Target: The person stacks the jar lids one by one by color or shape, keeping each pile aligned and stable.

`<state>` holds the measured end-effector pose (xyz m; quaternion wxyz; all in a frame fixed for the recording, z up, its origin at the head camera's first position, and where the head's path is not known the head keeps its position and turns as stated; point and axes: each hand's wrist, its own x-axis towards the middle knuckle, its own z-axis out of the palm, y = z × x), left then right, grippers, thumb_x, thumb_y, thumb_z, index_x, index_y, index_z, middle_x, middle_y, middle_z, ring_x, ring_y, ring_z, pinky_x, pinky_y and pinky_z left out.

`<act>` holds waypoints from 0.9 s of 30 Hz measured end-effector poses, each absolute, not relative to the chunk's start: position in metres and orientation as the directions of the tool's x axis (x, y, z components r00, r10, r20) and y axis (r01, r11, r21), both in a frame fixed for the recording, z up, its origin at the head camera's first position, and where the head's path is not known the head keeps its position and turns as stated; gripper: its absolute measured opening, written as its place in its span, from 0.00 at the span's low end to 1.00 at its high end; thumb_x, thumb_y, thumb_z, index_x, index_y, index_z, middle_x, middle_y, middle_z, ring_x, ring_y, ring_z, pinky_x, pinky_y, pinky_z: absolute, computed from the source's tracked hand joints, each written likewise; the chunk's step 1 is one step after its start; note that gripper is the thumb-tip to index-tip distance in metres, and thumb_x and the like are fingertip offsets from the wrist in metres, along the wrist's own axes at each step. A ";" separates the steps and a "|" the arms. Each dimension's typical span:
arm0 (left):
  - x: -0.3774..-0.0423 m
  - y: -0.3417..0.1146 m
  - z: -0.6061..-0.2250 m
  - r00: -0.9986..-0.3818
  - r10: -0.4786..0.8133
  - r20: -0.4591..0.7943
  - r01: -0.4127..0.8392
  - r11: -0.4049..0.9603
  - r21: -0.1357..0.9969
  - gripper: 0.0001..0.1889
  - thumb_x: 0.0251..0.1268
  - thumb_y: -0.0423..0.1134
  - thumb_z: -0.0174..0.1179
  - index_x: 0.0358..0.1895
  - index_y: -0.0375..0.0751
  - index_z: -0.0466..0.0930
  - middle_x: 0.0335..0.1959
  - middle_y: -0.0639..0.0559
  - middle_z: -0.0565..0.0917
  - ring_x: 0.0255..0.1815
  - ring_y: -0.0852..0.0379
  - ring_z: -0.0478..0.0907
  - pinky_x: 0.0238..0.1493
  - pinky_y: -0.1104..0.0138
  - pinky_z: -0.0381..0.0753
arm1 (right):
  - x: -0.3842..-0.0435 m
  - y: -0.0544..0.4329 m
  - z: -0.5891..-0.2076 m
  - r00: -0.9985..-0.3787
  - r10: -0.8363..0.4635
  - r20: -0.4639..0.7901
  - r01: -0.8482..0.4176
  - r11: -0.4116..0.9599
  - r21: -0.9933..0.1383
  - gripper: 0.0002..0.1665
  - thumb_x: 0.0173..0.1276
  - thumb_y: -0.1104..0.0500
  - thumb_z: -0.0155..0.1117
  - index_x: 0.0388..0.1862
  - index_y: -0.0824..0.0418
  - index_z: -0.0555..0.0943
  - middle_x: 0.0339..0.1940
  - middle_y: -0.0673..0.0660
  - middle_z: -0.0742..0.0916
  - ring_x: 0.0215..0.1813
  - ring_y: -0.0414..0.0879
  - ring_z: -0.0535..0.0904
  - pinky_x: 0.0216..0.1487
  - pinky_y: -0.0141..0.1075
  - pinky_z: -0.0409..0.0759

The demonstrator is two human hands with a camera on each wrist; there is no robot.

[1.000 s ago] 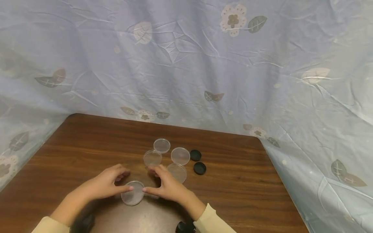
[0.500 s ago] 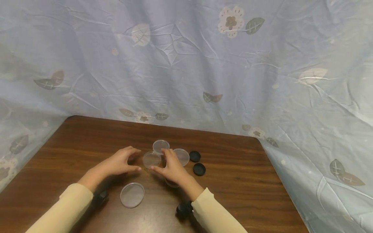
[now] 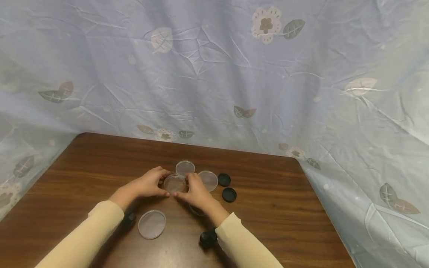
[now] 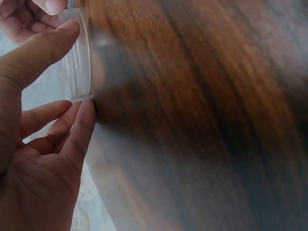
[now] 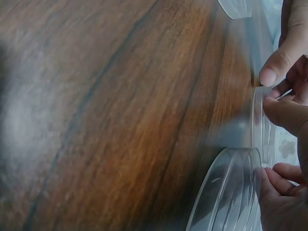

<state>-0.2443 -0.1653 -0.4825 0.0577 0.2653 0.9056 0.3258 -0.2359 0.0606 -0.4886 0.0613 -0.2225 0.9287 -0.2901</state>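
Note:
Both hands hold one clear petri dish (image 3: 174, 184) on the table from opposite sides. My left hand (image 3: 147, 185) has its thumb and fingertips at the left part of the rim; the left wrist view shows them on the dish's edge (image 4: 83, 67). On the right, my right hand (image 3: 197, 193) spans the same dish with thumb in front and fingers behind. In the right wrist view, its thumb (image 5: 284, 113) touches the dish wall (image 5: 258, 122). Whether this dish is one piece or a stacked pair, I cannot tell.
Behind it lies another clear dish (image 3: 185, 168), with one more (image 3: 209, 181) to the right. A dish under my right wrist (image 3: 196, 211) is mostly hidden. One dish (image 3: 152, 224) lies nearer me. Two black round caps (image 3: 224, 179) sit at right. A patterned curtain (image 3: 214, 74) surrounds the table.
Both hands have left the near dish and moved forward to the one farther back. The right hand reached it first; the left has since moved right to its rim.

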 end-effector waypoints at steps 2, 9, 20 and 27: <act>-0.246 -0.164 -0.483 -0.850 0.523 0.064 0.447 0.652 0.613 0.41 0.54 0.42 0.81 0.65 0.19 0.73 0.50 0.35 0.79 0.49 0.46 0.81 0.52 0.58 0.89 | -0.236 0.059 -0.489 -0.893 -0.449 0.017 -0.381 0.737 -0.559 0.38 0.65 0.48 0.79 0.63 0.69 0.74 0.54 0.60 0.80 0.52 0.47 0.73 0.52 0.36 0.79; -0.251 -0.166 -0.488 -0.832 0.546 0.098 0.494 0.648 0.579 0.40 0.54 0.45 0.81 0.62 0.18 0.75 0.45 0.40 0.77 0.44 0.50 0.76 0.47 0.57 0.85 | -0.237 0.052 -0.488 -0.900 -0.435 0.012 -0.367 0.745 -0.557 0.40 0.64 0.48 0.79 0.65 0.70 0.75 0.59 0.64 0.81 0.57 0.51 0.76 0.58 0.40 0.82; -0.250 -0.157 -0.485 -0.866 0.501 0.013 0.415 0.703 0.578 0.40 0.52 0.42 0.82 0.63 0.20 0.75 0.47 0.41 0.77 0.44 0.53 0.73 0.48 0.60 0.80 | -0.237 0.052 -0.488 -0.902 -0.433 -0.003 -0.362 0.758 -0.543 0.39 0.64 0.47 0.80 0.63 0.68 0.75 0.58 0.62 0.80 0.55 0.49 0.75 0.57 0.39 0.82; -0.248 -0.156 -0.485 -0.868 0.496 0.005 0.407 0.705 0.581 0.39 0.52 0.42 0.82 0.63 0.22 0.76 0.45 0.43 0.76 0.43 0.55 0.71 0.46 0.64 0.78 | -0.238 0.052 -0.490 -0.896 -0.444 -0.003 -0.371 0.753 -0.543 0.38 0.63 0.48 0.80 0.63 0.67 0.76 0.56 0.61 0.81 0.53 0.49 0.75 0.55 0.37 0.81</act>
